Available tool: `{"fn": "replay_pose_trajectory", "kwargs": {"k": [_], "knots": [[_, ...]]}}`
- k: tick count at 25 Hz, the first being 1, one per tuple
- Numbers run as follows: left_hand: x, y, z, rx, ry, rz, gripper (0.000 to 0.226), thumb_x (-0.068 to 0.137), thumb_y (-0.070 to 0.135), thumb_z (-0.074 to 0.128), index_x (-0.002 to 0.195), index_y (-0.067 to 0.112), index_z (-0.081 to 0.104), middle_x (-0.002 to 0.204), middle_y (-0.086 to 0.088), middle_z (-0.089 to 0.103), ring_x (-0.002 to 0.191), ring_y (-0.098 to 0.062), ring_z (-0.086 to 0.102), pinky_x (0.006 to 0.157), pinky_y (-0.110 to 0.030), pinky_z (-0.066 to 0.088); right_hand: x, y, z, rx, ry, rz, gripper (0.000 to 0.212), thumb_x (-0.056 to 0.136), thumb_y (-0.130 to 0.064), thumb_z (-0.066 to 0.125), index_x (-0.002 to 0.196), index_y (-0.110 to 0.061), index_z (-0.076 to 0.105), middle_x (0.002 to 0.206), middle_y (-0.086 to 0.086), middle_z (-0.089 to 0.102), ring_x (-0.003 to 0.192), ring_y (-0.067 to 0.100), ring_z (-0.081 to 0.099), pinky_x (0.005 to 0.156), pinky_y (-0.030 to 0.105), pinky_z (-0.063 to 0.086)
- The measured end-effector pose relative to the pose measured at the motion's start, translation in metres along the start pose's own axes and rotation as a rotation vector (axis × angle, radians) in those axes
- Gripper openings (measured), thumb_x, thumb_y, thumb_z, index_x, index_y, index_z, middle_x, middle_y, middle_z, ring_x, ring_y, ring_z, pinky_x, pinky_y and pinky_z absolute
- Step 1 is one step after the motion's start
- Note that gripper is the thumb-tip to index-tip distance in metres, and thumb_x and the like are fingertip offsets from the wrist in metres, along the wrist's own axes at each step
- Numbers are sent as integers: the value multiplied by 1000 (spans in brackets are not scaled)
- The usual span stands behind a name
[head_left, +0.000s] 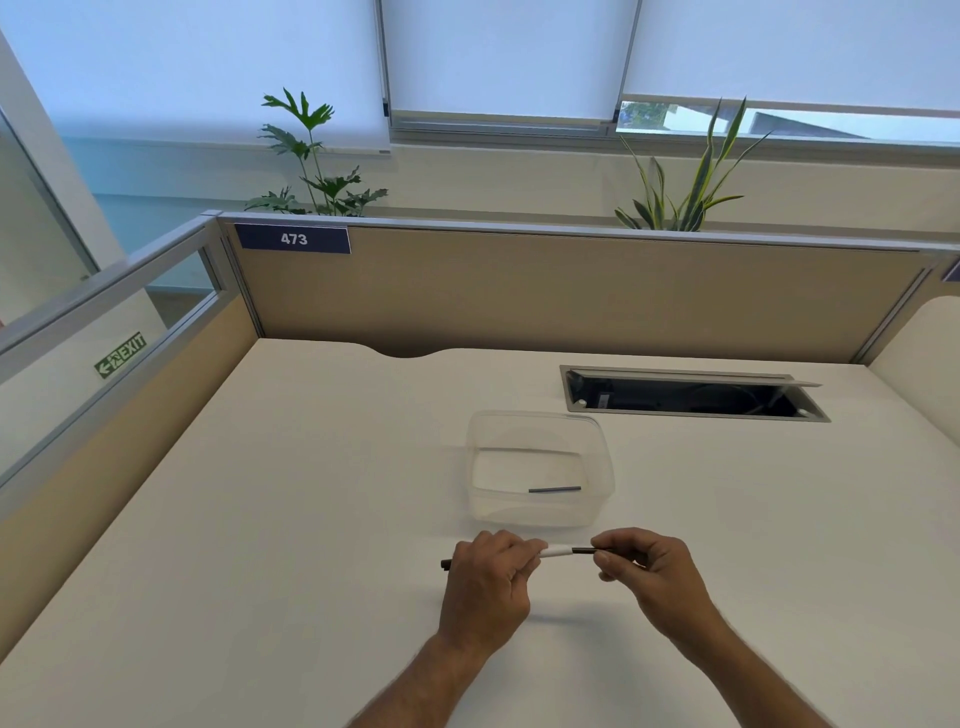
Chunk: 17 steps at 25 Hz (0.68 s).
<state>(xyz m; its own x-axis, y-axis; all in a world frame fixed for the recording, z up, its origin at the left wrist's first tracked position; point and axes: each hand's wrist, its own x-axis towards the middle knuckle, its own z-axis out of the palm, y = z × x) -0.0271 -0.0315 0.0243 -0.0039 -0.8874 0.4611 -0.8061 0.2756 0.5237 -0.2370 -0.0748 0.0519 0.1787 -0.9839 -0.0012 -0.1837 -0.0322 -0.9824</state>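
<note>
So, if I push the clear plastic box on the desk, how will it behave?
The box looks thin-walled and holds only one small dark stick, so it is probably light and would slide on the smooth desk. It is low and wide, so tipping seems unlikely. The stick may roll inside.

Your left hand (485, 587) grips the white pen (557, 552) over the desk (311, 519), near its front edge, while your right hand (652, 571) pinches the pen's dark end. Just beyond them, a clear tub (519, 512) holds one short dark rod (554, 489).
</note>
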Motion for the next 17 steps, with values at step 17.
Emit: {"fn": "replay_pose_trajectory", "kwargs": {"k": [17], "knots": [[0,2,2,-179,-99,-13,20,87,25,64,106,20,70,93,3,74,82,-19,61,73,-38,52,0,4,6,-40,-93,-43,22,78,11,74,88,-8,73,70,13,75,65,28,72,64,27,59]]}}
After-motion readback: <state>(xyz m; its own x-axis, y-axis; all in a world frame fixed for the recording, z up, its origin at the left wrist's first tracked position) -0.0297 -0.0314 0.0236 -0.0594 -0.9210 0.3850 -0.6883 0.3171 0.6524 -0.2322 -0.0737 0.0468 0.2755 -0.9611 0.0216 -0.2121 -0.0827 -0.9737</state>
